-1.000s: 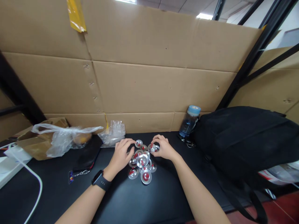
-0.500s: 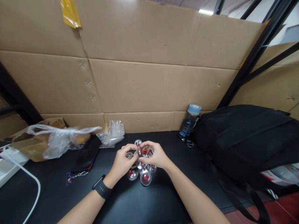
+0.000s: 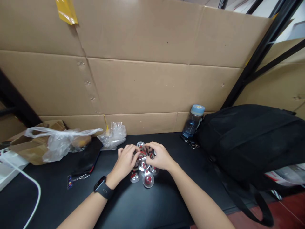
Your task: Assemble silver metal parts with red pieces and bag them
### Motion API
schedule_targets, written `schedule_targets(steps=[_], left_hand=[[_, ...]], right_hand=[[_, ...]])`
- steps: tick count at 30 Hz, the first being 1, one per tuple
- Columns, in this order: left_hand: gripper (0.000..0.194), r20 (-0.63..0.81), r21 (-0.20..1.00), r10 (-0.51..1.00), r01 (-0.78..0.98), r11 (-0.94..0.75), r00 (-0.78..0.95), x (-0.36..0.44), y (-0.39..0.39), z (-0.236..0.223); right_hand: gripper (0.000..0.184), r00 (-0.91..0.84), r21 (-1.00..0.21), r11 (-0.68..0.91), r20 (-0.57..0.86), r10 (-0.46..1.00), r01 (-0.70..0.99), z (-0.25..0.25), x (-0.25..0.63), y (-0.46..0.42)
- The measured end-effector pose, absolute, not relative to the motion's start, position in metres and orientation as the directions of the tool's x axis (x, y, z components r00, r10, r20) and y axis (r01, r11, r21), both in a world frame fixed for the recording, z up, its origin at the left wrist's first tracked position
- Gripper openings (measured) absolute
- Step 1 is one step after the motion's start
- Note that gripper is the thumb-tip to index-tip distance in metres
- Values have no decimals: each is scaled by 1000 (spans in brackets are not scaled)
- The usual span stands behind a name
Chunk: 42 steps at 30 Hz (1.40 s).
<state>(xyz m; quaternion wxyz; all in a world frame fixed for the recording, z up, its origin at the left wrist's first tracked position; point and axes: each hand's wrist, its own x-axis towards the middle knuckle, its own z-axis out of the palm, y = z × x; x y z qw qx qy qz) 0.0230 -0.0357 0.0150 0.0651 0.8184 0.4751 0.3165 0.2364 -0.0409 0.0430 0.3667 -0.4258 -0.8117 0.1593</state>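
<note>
Several small shiny metal finger cymbals with red cords lie heaped on the black tabletop; one finger cymbal (image 3: pixel 148 180) is at the near edge of the heap and another finger cymbal (image 3: pixel 140 145) at the far edge. Over the heap, my right hand (image 3: pixel 160 156) pinches one by its rim, turned edge-on between thumb and forefinger. My left hand (image 3: pixel 125 160) faces it from the left, wearing a black watch (image 3: pixel 104 187) on its wrist. Its thumb and forefinger close on a bit of red cord between the hands. Fingers hide part of the heap.
A blue-lidded bottle (image 3: pixel 193 121) and a black backpack (image 3: pixel 250 143) stand on the right. To the left lie a clear plastic wrapper (image 3: pixel 114 136), a black pouch (image 3: pixel 87 159) with a keychain, a tied plastic bag (image 3: pixel 58 144) and a white cable (image 3: pixel 35 187). A cardboard wall (image 3: pixel 138 89) rises behind.
My right hand has come from the heap's right side to its middle with a finger cymbal. My left hand has closed in to meet it. The view has tipped down slightly.
</note>
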Motion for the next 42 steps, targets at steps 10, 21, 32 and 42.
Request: schedule_targets(steps=[10, 21, 32, 42], left_hand=[[19, 402, 312, 905, 908, -280, 141, -13, -8, 2], [23, 314, 307, 916, 887, -346, 249, -5, -14, 3], [27, 195, 412, 904, 804, -428, 381, 6, -23, 15], [34, 325, 323, 872, 823, -467, 367, -5, -15, 6]], right_hand=[[50, -81, -353, 185, 289, 954, 917, 23, 292, -3], [27, -143, -446, 275, 308, 941, 852, 15, 305, 5], [28, -397, -470, 478, 266, 878, 742, 22, 301, -2], [50, -250, -335, 265, 90, 964, 904, 24, 300, -5]])
